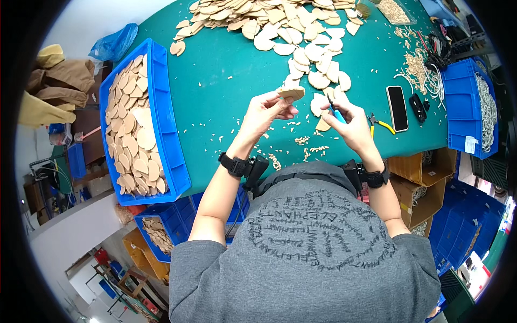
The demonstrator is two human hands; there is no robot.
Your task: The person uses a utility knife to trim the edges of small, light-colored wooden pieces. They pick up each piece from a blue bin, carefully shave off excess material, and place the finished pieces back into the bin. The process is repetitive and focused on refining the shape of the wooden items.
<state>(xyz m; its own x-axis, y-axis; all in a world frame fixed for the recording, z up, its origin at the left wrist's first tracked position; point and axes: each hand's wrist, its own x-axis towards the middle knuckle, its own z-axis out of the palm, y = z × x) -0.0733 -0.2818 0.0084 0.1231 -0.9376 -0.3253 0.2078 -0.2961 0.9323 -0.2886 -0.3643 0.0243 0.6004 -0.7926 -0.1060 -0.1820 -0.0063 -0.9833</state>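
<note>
My left hand pinches a tan, rounded flat piece between thumb and fingers, raised above the green table. To its right, my right hand is closed around a small hand tool with blue handles; its dark tip points away from me, and its exact kind is hard to make out. The two hands are a short way apart. Loose tan pieces lie just beyond them, trailing back to a large heap at the table's far side. Small pale scraps are scattered near my body.
A blue crate full of similar pieces stands at left. On the right lie yellow-handled pliers, a phone, a black object and a scrap pile. Another blue crate holds white cords.
</note>
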